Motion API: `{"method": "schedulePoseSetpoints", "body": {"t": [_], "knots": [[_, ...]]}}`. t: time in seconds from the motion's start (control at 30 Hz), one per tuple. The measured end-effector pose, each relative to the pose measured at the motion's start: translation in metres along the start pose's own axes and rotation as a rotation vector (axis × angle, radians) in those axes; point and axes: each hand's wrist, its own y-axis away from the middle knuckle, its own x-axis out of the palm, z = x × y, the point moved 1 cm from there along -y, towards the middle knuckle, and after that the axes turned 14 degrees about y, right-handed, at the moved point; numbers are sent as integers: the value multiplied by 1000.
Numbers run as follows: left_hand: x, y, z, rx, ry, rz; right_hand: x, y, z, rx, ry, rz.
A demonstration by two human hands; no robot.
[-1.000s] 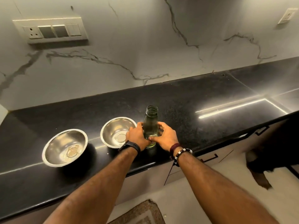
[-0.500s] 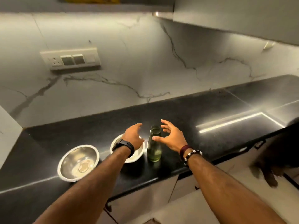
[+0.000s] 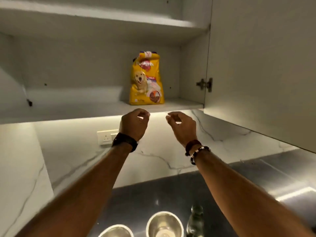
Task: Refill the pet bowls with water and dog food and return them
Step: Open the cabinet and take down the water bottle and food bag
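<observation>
1. Dog food bag (image 3: 146, 81) stands upright on the lower shelf (image 3: 68, 108) of the open cupboard, toward its right end.
2. Left hand (image 3: 134, 124) and right hand (image 3: 182, 126) are below the bag, apart, touching nothing.
3. Far below the bag, on the counter (image 3: 239, 177): two bowls (image 3: 165, 224), the bottle (image 3: 195, 219) just right of them.

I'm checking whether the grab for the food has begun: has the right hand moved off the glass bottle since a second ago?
Yes. The right hand has left the bottle on the counter and risen, now empty, just below the shelf holding the dog food bag.
</observation>
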Motion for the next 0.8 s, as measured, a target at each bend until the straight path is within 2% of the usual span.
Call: {"method": "schedulePoseSetpoints", "body": {"t": [0.2,0.43,0.6,0.8], "knots": [[-43,-71,-5,-46,-32,16,23,-61,52,-23,-66,25],[-48,-111,10,-207,-18,36,47,-96,55,31,-105,59],[-36,-143,25,-332,-80,116,58,-126,47,42,-32,106],[-12,-179,45,-464,-129,286,67,-167,36,21,49,166]]}}
